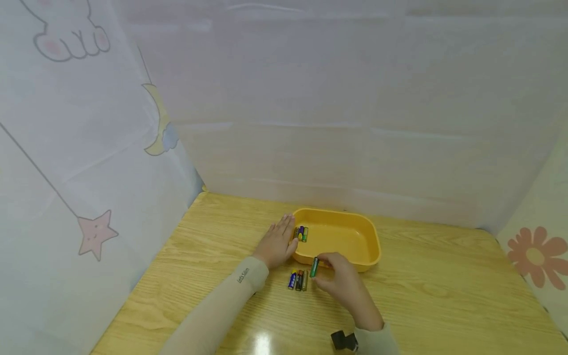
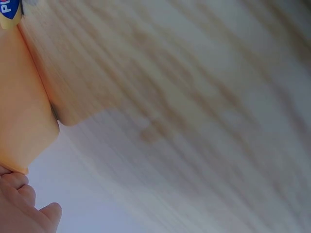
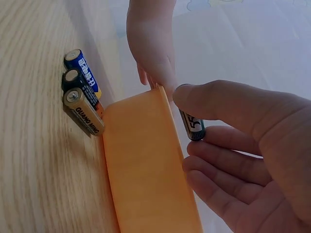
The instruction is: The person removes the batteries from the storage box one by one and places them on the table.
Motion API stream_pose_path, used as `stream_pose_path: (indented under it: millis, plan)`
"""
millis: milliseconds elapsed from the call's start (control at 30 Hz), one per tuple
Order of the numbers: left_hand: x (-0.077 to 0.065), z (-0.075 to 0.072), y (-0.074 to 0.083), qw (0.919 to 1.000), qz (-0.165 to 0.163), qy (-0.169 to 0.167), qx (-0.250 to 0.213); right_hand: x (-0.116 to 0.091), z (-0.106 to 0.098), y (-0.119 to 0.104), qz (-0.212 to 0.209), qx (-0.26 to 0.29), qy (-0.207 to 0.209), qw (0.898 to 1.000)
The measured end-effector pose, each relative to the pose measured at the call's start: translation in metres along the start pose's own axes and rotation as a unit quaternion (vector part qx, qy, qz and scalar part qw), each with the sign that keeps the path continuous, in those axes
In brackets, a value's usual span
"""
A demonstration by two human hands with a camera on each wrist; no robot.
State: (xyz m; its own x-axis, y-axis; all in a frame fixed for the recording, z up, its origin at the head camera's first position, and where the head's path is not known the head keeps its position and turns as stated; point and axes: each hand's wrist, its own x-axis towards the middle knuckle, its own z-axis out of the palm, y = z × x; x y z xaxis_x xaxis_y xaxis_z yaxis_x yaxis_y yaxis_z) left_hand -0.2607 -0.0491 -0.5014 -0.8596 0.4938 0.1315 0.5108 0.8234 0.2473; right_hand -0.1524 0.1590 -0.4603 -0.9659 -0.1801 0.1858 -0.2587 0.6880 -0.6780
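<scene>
Green battery (image 1: pixel 314 267): held off the surface (image 1: pixel 426 301), by the near wall of the yellow tray (image 1: pixel 341 236). Left to right, head view: left hand (image 1: pixel 275 244), fingers extended, lies against the tray's left end and grasps nothing. Inside the tray at that end, a cluster of three batteries (image 1: pixel 305 234) sits side by side. In front of the tray, a row on the surface: blue battery (image 1: pixel 292 280), dark battery (image 1: pixel 299 280), gold battery (image 1: pixel 304 280). Next, right hand (image 1: pixel 340 282), nearly closed, pinches the green battery; right wrist view shows the thumb at its upper end, remaining fingers loosely bent.
</scene>
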Motion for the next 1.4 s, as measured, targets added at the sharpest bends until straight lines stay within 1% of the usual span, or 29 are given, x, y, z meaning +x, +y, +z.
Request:
stream_pose_path:
  millis: [233, 400, 700, 867, 1067, 1200, 1400]
  plan:
    - [-0.002, 0.0, 0.0, 1.0, 0.0, -0.004, -0.002, -0.003, 0.006, 0.003, -0.005, -0.002, -0.007, 1.0]
    - [-0.002, -0.003, 0.001, 0.9999, -0.007, -0.013, -0.006, -0.003, 0.009, 0.006, 0.008, -0.002, -0.03, 1.0]
    - [0.0, -0.002, 0.001, 0.9999, -0.004, -0.01, -0.009, -0.002, 0.013, 0.011, 0.009, -0.01, -0.065, 0.998]
    - [0.002, 0.0, -0.001, 1.0, -0.002, -0.006, -0.001, -0.002, 0.017, 0.015, 0.005, -0.022, -0.07, 0.997]
    - [0.003, 0.003, -0.002, 1.0, -0.003, -0.003, 0.004, -0.003, 0.023, 0.019, 0.023, -0.03, -0.077, 0.996]
    - [0.002, 0.002, -0.002, 1.0, -0.004, -0.005, 0.001, -0.003, 0.026, 0.019, 0.029, -0.023, -0.082, 0.996]
    - [0.001, -0.001, 0.0, 0.9999, -0.004, -0.008, -0.005, -0.003, 0.028, 0.021, 0.028, -0.026, -0.085, 0.996]
